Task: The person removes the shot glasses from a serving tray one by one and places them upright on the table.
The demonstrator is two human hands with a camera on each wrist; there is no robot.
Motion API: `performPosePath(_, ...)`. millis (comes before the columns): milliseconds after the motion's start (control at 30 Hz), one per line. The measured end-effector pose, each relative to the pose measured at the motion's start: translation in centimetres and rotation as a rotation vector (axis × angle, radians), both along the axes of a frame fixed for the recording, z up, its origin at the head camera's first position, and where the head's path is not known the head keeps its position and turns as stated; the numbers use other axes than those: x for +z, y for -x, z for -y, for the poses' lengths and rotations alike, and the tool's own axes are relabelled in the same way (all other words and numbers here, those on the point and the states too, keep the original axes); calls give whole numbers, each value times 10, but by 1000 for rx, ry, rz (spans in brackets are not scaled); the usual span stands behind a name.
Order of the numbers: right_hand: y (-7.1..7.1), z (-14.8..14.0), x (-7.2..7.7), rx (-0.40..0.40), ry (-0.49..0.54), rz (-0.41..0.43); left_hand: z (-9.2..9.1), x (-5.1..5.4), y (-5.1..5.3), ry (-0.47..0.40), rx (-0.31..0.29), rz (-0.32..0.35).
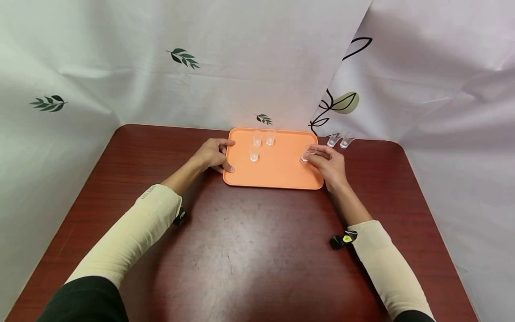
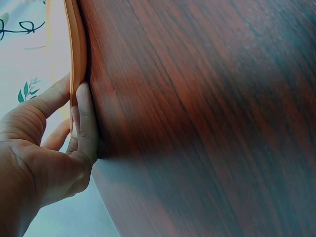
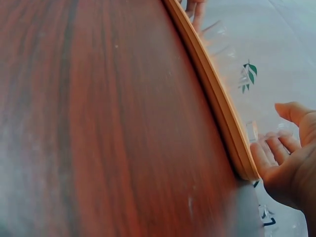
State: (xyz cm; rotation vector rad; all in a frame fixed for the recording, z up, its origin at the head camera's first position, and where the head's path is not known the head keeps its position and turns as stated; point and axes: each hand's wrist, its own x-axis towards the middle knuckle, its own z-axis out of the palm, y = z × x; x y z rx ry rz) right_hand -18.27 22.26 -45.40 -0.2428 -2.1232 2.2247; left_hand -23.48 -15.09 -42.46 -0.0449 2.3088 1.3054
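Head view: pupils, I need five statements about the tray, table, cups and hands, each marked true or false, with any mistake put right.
1. The left hand grips the left edge of the tray. True.
2. Every cup is on the tray. False: two cups are off it, to its right.
3. The tray is orange. True.
4. The table is white. False: the table is reddish brown.
5. The right hand is at a cup. True.
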Motion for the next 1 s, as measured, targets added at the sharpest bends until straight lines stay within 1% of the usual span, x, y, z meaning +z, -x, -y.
performPosePath(100,-1,-3,0,-12,26,3,0,1,-1,6,-1,5)
performPosePath(233,-2,-8,1,-24,-3,-3,0,2,-1,8,0,6)
performPosePath(333,-3,-11,2,-26,-47,-3,0,3,-1,6,0,6)
performPosePath(467,-4,-13,3,-31,-54,8,0,3,-1,12,5,6)
performPosePath(633,-5,-17,2,-42,-20,11,0,1,0,15,10,0)
performPosePath(833,-6,-24,0,-49,18,-2,0,2,1,8,7,4)
performPosePath(1000,-6,-28,1,-53,90,-16,-1,2,-1,-1,12,1)
